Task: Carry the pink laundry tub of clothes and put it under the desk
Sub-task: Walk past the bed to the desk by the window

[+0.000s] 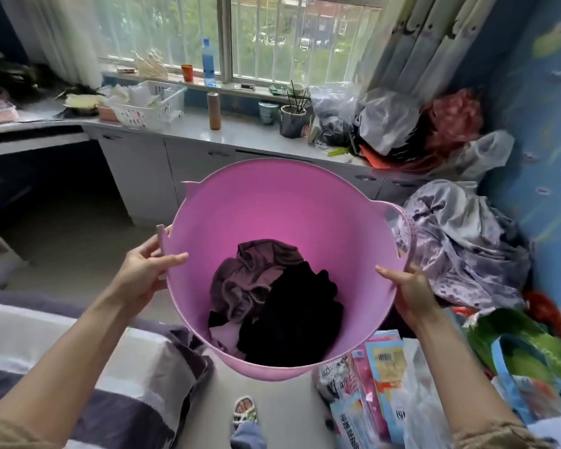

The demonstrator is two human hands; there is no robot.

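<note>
The pink laundry tub (272, 202) hangs in the air in front of me, tipped slightly toward me. Dark clothes (272, 299), some black and some brownish purple, lie in its bottom. My left hand (143, 270) grips the tub's left rim near a handle. My right hand (408, 290) grips the right rim beside the other handle. The desk (30, 137) stands at the far left, with a dark open space (46, 189) beneath its top.
White cabinets (149, 170) run under the windowsill counter, which carries a basket, bottles and cups. Crumpled grey fabric (460, 241) and bags pile up at the right. A bed with a striped cover (78, 367) is at lower left. Packages (376, 384) lie on the floor.
</note>
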